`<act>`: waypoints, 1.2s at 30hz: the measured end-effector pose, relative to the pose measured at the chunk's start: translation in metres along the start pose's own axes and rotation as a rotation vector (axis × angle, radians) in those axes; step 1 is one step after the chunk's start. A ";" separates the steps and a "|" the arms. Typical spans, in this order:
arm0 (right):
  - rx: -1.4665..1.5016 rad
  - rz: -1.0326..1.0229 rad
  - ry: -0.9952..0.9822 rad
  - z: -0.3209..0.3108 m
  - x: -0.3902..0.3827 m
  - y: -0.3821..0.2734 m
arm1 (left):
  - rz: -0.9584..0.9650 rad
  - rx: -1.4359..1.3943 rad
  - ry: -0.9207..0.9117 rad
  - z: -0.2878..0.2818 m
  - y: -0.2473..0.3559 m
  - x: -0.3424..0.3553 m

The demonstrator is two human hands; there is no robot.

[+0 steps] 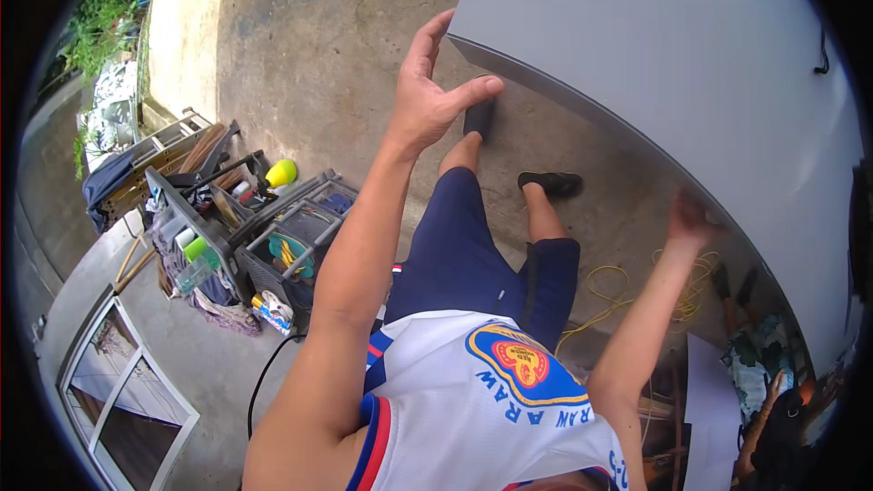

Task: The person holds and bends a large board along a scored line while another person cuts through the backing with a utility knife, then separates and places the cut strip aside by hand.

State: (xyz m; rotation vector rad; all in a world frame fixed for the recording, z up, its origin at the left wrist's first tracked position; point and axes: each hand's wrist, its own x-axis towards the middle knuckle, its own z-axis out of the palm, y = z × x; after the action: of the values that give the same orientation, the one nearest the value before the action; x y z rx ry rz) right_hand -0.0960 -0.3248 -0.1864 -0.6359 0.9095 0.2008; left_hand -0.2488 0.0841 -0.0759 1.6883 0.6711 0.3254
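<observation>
A large smooth grey panel (655, 27) with a darker edge fills the upper right, close to me. At its left corner is my left hand (426, 95), thumb spread wide from the fingers. Those fingertips meet the corner, and the thumb lies just below the edge. Whether this hand bears any weight does not show. Farther right, my right hand (693, 221) reaches the panel's lower edge. It is smeared by motion and its fingers are partly hidden there.
Grey crates (282, 259) with tools and bottles stand at left, beside a ladder (173, 138). A white-framed window (127, 391) lies lower left. A yellow cord (605, 305) loops on the concrete floor (336, 27). Another person (764, 364) is at lower right.
</observation>
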 end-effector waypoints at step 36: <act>-1.417 -0.192 -0.193 0.054 -0.126 0.058 | 0.306 -0.579 -0.186 0.020 -0.064 0.042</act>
State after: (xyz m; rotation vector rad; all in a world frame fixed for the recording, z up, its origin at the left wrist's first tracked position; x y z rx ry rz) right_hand -0.1609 -0.2341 -0.0882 -1.9561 0.3918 0.7384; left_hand -0.2203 0.0993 -0.1483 1.2366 0.1484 0.5162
